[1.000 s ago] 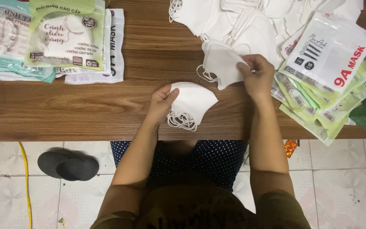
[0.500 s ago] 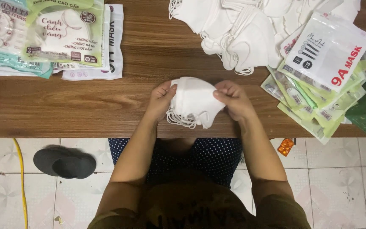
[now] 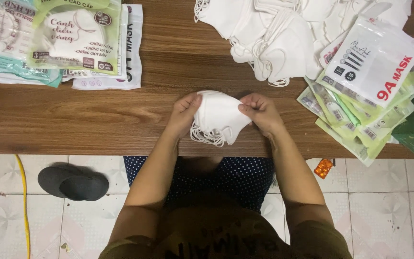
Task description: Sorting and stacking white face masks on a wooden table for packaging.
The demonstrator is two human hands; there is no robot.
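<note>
At the table's (image 3: 97, 115) far left corner lies a stack of flat pouches: a green-and-white pouch (image 3: 75, 36) on top, a teal pouch (image 3: 5, 41) beside it, white ones (image 3: 132, 57) beneath. Along the right edge, a white pouch with red and black print (image 3: 374, 60) tops fanned green-edged clear pouches (image 3: 346, 120).

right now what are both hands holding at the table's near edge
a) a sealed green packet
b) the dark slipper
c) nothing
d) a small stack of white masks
d: the left hand and right hand grip opposite sides of a stack of white masks, ear loops hanging at its lower edge.
</note>
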